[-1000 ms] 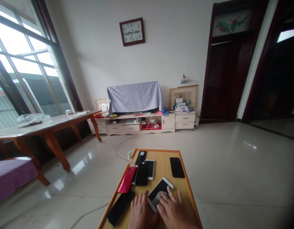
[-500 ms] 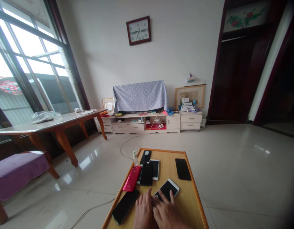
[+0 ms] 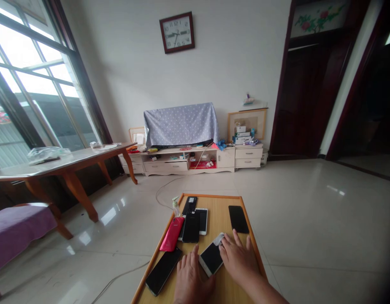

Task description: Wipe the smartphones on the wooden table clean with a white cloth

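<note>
Near right edge of table [image 3: 225, 202] | right hand [image 3: 241, 257] is touching cloth [image 3: 218, 240] on white phone [image 3: 210, 257] | left hand [image 3: 190, 274] is lying alongside | grips unclear

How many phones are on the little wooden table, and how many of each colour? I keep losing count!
Red phone: 1
Black phones: 4
White-edged phones: 2
Total: 7 plain to see. A mostly hidden sliver between the red one and a black one is left out.

left hand [image 3: 189, 272] — bare | right hand [image 3: 241, 258] — bare | right forearm [image 3: 263, 289]: bare along visible length
</note>
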Motion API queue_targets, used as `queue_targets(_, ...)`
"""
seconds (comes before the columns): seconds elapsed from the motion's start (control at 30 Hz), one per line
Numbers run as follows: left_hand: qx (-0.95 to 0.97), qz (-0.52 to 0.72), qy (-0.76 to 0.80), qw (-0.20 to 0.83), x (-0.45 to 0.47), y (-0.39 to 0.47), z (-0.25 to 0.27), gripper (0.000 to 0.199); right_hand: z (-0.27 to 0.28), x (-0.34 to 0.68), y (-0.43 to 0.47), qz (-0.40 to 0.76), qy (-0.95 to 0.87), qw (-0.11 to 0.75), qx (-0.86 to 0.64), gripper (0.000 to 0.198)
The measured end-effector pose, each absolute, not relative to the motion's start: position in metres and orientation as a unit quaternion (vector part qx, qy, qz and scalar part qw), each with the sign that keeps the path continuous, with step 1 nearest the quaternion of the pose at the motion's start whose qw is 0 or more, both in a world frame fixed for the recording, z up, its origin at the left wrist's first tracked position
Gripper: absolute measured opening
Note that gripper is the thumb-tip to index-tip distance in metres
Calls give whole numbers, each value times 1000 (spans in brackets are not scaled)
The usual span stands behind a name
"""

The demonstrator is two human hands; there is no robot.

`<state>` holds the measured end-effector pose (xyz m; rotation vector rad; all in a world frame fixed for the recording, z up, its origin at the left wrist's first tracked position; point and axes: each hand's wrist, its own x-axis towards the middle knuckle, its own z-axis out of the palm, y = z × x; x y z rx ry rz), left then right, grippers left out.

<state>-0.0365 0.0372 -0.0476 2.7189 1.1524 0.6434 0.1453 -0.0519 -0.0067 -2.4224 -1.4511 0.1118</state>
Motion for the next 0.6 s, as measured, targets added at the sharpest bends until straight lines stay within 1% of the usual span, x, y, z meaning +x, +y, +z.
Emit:
queue_targets(0.1,901,209,374,66,-36,38,-44,81,-6,137,-67,40,-521,156,-838,49)
queue_targets(0.27,905,190,372,80,-38,40,-42,70,-7,99,-77,122,-606,213,-756,42)
queue_targets(0.33,906,191,369,77,-38,41,-44,67,-8,92,-70,133,-621,225,-739,42)
queue_targets(0.4,908,198,362,70,-38,41,-45,67,-11,95,-59,120,-610,228,-749,42)
queue_targets(0.47,908,208,359,63,-37,39,-47,72,-14,106,-49,101,-575,220,-781,44)
queue_targets(0.6,902,223,367,46,-35,37,-49,76,-18,136,-45,58,-496,171,-850,47)
